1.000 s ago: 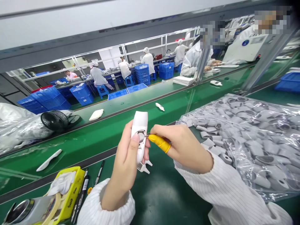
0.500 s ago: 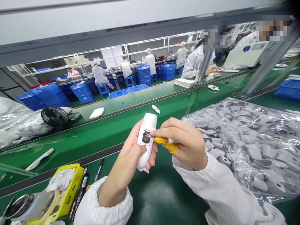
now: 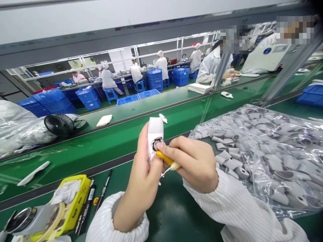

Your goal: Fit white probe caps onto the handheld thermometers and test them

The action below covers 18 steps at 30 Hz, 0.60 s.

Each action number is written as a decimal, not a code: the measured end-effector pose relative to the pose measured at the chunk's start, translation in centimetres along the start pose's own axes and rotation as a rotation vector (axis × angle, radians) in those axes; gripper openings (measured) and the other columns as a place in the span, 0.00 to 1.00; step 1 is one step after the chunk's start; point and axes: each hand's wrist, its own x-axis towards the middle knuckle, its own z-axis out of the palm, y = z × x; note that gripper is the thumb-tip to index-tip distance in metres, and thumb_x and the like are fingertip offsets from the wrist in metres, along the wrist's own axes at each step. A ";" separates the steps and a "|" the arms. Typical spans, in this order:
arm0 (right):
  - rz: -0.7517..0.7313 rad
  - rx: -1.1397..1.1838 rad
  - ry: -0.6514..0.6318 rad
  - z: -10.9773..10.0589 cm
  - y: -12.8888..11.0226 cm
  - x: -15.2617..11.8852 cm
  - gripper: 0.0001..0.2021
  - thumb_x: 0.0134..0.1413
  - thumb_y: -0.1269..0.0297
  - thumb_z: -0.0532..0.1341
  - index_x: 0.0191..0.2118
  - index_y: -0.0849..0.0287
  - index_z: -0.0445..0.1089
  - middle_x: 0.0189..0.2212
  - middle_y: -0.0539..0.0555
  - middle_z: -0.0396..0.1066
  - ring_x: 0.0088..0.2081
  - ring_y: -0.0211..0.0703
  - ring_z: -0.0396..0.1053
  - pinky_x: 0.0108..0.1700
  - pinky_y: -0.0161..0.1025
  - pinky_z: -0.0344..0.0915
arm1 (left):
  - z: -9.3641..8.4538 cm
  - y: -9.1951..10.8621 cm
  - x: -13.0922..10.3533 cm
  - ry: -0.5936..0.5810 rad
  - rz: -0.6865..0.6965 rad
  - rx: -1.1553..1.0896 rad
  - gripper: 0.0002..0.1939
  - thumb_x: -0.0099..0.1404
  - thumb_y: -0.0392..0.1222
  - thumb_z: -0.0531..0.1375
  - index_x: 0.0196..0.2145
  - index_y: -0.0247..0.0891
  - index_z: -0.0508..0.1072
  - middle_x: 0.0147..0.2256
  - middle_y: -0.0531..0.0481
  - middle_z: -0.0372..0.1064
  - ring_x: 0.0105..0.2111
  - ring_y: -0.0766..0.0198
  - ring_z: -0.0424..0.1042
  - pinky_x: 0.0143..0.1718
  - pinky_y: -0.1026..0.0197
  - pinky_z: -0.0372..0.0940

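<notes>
My left hand [image 3: 141, 171] is wrapped round a white handheld device [image 3: 155, 126], held upright with its back towards me. A round opening in that back shows dark inner parts. In it sits a shiny, silvery disc like a coin cell [image 3: 155, 146], partly covered by fingers. My right hand [image 3: 194, 161] is closed, its fingertips pressed on the disc at the opening. A yellow finger cot [image 3: 164, 158] covers one of its fingers. Below the fingers a thin white strip [image 3: 165, 172] shows; I cannot tell what it belongs to.
On the right lies a clear plastic bag [image 3: 272, 161] of grey-white shells. At left are a yellow tray [image 3: 75, 205], black markers [image 3: 85, 208] and a small fan [image 3: 59, 125]. White parts lie on the green conveyor [image 3: 113, 141]. People in white sit beyond.
The device has moved slightly left and is turned a little. The right fingertips have moved left with the disc, which now sits in the opening. The parts on the conveyor have shifted left.
</notes>
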 end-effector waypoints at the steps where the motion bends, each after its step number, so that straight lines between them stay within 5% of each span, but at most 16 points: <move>1: 0.118 0.114 -0.006 0.1 0.0 0.1 0.03 0.59 0.74 0.63 0.37 0.60 0.73 0.26 0.50 0.69 0.26 0.34 0.65 0.25 0.32 0.59 | 0.0 -0.2 0.0 -0.027 0.029 0.009 0.30 0.69 0.37 0.54 0.67 0.52 0.57 0.66 0.51 0.56 0.52 0.58 0.72 0.44 0.63 0.72; 5: 0.724 0.762 -0.066 0.5 0.6 0.8 0.15 0.47 0.64 0.73 0.36 0.56 0.67 0.25 0.44 0.60 0.24 0.31 0.60 0.25 0.30 0.62 | 0.1 -0.8 0.0 -0.113 0.100 0.055 0.32 0.71 0.36 0.52 0.69 0.57 0.51 0.64 0.50 0.60 0.45 0.61 0.75 0.42 0.62 0.72; 8: 0.944 1.082 -0.163 0.9 0.8 1.1 0.21 0.39 0.60 0.76 0.35 0.58 0.66 0.24 0.42 0.57 0.24 0.30 0.59 0.25 0.30 0.64 | 0.2 -0.6 0.1 -0.098 0.119 0.174 0.33 0.69 0.34 0.53 0.69 0.53 0.51 0.66 0.49 0.56 0.54 0.56 0.71 0.50 0.61 0.69; 12: 1.030 1.186 -0.129 1.6 0.5 0.9 0.24 0.37 0.58 0.76 0.34 0.56 0.62 0.24 0.41 0.55 0.22 0.30 0.59 0.23 0.29 0.65 | 0.2 -0.4 0.3 -0.096 0.079 0.220 0.33 0.68 0.35 0.55 0.68 0.50 0.53 0.64 0.46 0.59 0.49 0.56 0.73 0.42 0.63 0.70; 15: 0.920 1.154 -0.198 1.1 0.9 0.8 0.24 0.44 0.54 0.73 0.41 0.55 0.61 0.28 0.44 0.60 0.24 0.32 0.63 0.24 0.31 0.67 | -0.1 -0.5 0.6 -0.127 0.030 0.096 0.32 0.69 0.38 0.55 0.67 0.52 0.53 0.56 0.45 0.66 0.37 0.61 0.74 0.35 0.63 0.70; 18: 0.801 0.662 -0.388 -1.1 2.7 0.3 0.21 0.52 0.58 0.69 0.49 0.56 0.63 0.30 0.45 0.63 0.27 0.33 0.65 0.29 0.32 0.67 | -0.8 -0.5 1.2 -0.167 -0.058 -0.082 0.31 0.69 0.38 0.54 0.67 0.53 0.52 0.43 0.50 0.69 0.29 0.66 0.69 0.30 0.64 0.69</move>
